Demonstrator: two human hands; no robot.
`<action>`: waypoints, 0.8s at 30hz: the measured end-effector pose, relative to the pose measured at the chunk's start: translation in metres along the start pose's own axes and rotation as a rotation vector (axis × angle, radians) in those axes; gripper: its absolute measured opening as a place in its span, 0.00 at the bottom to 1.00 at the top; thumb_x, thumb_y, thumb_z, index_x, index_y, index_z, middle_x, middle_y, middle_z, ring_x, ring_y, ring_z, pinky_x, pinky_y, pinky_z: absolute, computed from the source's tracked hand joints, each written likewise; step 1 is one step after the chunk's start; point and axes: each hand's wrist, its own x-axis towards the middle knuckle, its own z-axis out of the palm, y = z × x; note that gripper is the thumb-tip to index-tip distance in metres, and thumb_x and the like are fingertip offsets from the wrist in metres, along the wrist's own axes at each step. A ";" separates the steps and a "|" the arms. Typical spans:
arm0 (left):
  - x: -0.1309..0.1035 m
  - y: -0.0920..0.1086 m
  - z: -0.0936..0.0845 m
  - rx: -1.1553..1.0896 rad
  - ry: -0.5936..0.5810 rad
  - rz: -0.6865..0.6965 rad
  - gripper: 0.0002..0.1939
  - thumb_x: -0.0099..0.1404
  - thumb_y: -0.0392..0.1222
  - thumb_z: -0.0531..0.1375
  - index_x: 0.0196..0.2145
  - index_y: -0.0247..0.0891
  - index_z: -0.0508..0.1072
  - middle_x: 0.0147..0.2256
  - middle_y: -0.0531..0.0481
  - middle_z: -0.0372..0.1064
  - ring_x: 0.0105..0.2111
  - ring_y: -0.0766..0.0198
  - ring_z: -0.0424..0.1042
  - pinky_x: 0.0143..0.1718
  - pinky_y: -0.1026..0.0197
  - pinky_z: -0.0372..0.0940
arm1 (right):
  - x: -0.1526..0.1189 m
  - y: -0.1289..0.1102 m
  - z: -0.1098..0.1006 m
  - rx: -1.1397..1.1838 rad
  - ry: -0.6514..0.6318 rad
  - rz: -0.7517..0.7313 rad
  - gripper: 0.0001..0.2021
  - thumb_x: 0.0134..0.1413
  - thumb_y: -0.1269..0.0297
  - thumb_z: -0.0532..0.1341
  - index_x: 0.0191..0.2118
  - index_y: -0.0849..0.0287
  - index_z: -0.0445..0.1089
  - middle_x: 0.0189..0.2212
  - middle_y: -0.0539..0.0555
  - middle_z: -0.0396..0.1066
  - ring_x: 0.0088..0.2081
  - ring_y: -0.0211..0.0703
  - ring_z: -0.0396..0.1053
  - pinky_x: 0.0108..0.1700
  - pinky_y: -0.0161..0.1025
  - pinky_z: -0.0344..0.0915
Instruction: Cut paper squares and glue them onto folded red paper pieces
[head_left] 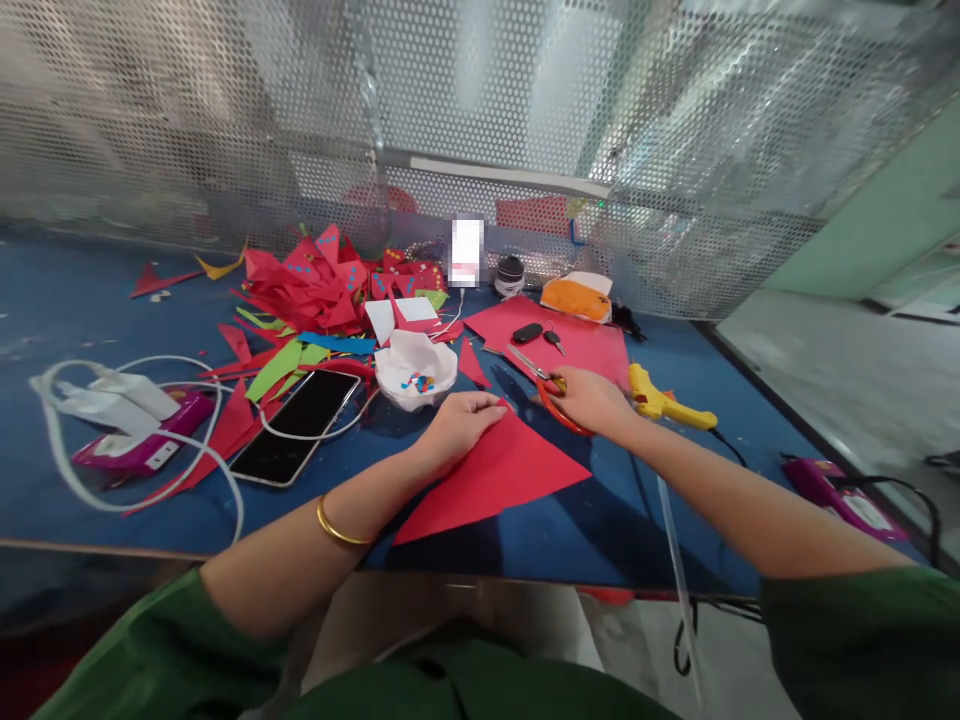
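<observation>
My left hand (466,424) pinches the top corner of a red paper triangle (499,475), which lies near the table's front edge. To its right, my right hand (592,402) is closed around the orange handles of a pair of scissors (531,365). The blades point up and to the left, apart from the triangle. Just behind the scissors lies a larger red sheet (592,350) with a black key fob (527,333) and a key (555,342) on it. A white paper-lined bowl (416,368) holding small coloured bits stands behind my left hand.
A phone (300,425), white cables and a purple power strip (150,440) lie at left. Behind them is a pile of red cut paper (311,280). A yellow glue gun (667,400) and another purple strip (847,497) are at right. A mesh screen (495,120) stands behind.
</observation>
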 end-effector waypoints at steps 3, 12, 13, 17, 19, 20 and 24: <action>0.002 -0.005 0.000 0.105 -0.049 0.055 0.07 0.61 0.37 0.60 0.30 0.35 0.79 0.26 0.51 0.76 0.25 0.65 0.72 0.32 0.63 0.65 | -0.013 -0.001 0.010 -0.062 0.001 0.027 0.20 0.57 0.51 0.60 0.48 0.58 0.72 0.43 0.64 0.78 0.45 0.59 0.75 0.37 0.42 0.63; -0.002 -0.005 0.001 0.200 -0.158 0.123 0.08 0.59 0.38 0.60 0.29 0.35 0.79 0.28 0.50 0.77 0.29 0.62 0.72 0.35 0.62 0.64 | -0.035 -0.002 0.010 -0.118 -0.022 0.047 0.23 0.57 0.47 0.57 0.53 0.53 0.71 0.44 0.55 0.79 0.45 0.51 0.76 0.37 0.38 0.64; -0.002 -0.005 0.001 0.202 -0.163 0.126 0.08 0.59 0.39 0.60 0.29 0.35 0.79 0.28 0.50 0.77 0.29 0.62 0.73 0.35 0.62 0.64 | -0.029 -0.002 0.007 -0.135 -0.021 0.041 0.22 0.57 0.47 0.57 0.52 0.52 0.72 0.44 0.55 0.79 0.45 0.52 0.76 0.36 0.38 0.64; 0.001 -0.007 -0.001 0.212 -0.165 0.138 0.09 0.59 0.40 0.59 0.30 0.34 0.79 0.28 0.49 0.77 0.30 0.60 0.73 0.34 0.61 0.65 | 0.011 0.002 0.000 -0.224 -0.002 0.032 0.18 0.59 0.51 0.55 0.46 0.52 0.75 0.44 0.57 0.79 0.45 0.54 0.75 0.37 0.40 0.64; 0.003 -0.009 -0.002 0.222 -0.163 0.146 0.10 0.58 0.41 0.60 0.30 0.34 0.79 0.29 0.49 0.77 0.31 0.60 0.73 0.34 0.61 0.66 | 0.031 0.005 -0.001 -0.262 0.005 0.031 0.18 0.60 0.53 0.53 0.46 0.53 0.75 0.44 0.58 0.78 0.45 0.54 0.75 0.39 0.41 0.65; 0.003 -0.010 -0.002 0.227 -0.164 0.149 0.10 0.58 0.41 0.60 0.30 0.34 0.79 0.29 0.48 0.77 0.31 0.59 0.73 0.34 0.61 0.66 | 0.039 0.006 -0.001 -0.279 0.007 0.031 0.18 0.61 0.53 0.53 0.46 0.53 0.75 0.43 0.59 0.78 0.44 0.54 0.75 0.39 0.41 0.65; 0.003 -0.013 -0.003 0.244 -0.167 0.158 0.10 0.58 0.42 0.59 0.30 0.35 0.79 0.30 0.48 0.77 0.32 0.59 0.73 0.34 0.60 0.66 | 0.055 0.001 -0.003 -0.351 0.038 -0.010 0.18 0.62 0.59 0.53 0.49 0.62 0.74 0.46 0.67 0.75 0.47 0.56 0.73 0.44 0.44 0.66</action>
